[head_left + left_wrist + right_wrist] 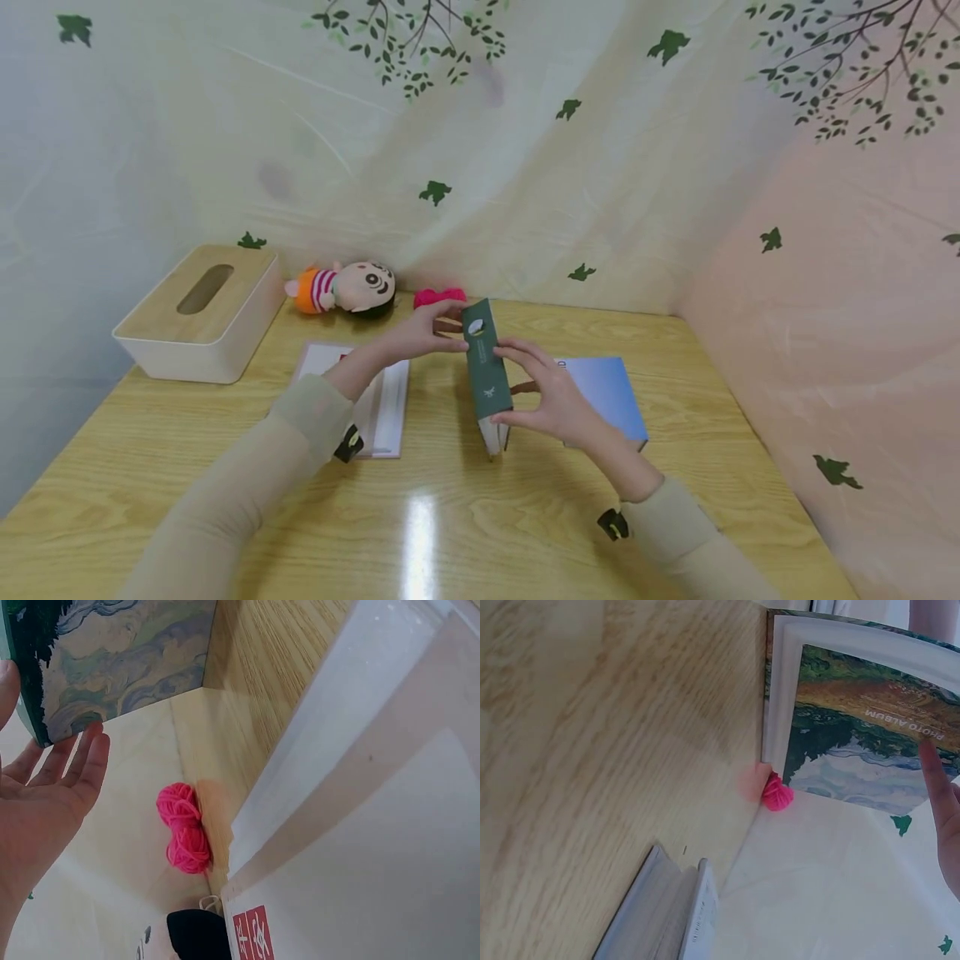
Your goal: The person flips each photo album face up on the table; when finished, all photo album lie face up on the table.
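A photo album (482,354) with a dark green spine stands with the spine upward in the middle of the table, its covers slightly apart at the near end. My left hand (423,331) holds its far end, thumb near the spine and fingers at the far edge. On the near end, my right hand (551,392) grips the album, thumb at the near spine corner and fingers along the right side. The right wrist view shows the painted cover lettered PHOTO ALBUM, with a fingertip (928,750) against it.
A white book (390,417) lies left of the album, partly under the left forearm. To the right is a blue book (609,392). Farther back are a tissue box (187,333) with a wooden lid, a plush doll (341,289) and pink yarn (438,296) by the curtain.
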The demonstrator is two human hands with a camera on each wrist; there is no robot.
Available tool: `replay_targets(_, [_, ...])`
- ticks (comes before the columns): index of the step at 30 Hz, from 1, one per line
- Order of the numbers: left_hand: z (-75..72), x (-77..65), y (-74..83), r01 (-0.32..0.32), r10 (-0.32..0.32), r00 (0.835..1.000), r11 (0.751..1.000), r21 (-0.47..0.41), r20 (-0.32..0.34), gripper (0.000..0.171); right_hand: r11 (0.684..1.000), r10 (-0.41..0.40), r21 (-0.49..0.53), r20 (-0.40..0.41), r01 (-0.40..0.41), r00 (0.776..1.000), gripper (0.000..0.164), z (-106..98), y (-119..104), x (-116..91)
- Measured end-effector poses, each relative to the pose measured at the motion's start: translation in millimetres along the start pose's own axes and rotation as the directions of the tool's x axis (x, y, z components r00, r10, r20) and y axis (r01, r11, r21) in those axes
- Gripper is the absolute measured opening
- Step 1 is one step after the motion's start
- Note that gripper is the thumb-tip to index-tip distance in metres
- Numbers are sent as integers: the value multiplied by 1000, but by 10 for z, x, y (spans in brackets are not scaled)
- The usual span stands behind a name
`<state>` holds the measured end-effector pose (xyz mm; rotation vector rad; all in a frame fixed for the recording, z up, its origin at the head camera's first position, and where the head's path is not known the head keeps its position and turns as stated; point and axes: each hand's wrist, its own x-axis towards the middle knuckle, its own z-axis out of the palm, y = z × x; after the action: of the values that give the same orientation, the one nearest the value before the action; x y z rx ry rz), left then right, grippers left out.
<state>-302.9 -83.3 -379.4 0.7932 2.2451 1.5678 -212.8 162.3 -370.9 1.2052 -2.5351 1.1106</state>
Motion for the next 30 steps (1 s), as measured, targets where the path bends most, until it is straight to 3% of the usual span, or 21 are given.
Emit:
replay_targets(4, [-20,-37,2,-21,21,1000,999,24,-2,64,996,55,72,6,-56,998,86,41,8,-8])
replay_targets(9, [-57,-82,0,9,-9,1000,999,37,-2,66,985,82,151,40,-88,996,89,102,39,-36])
replay_targets(15, [-85,-138,19,14,-14,1000,1000,-20,7,71,977,115,167,103,-131,988,87,198,120,-94])
replay_targets(21, [-103,-200,24,1,-1,1000,1000,-4,-13,70,976,171,104,166,-189,971,87,294,187,-149])
replay_targets(30, [-112,-277,-27,25,-24,1000,999,46,-20,71,972,214,-148,226,-184,950,93,356,228,-188])
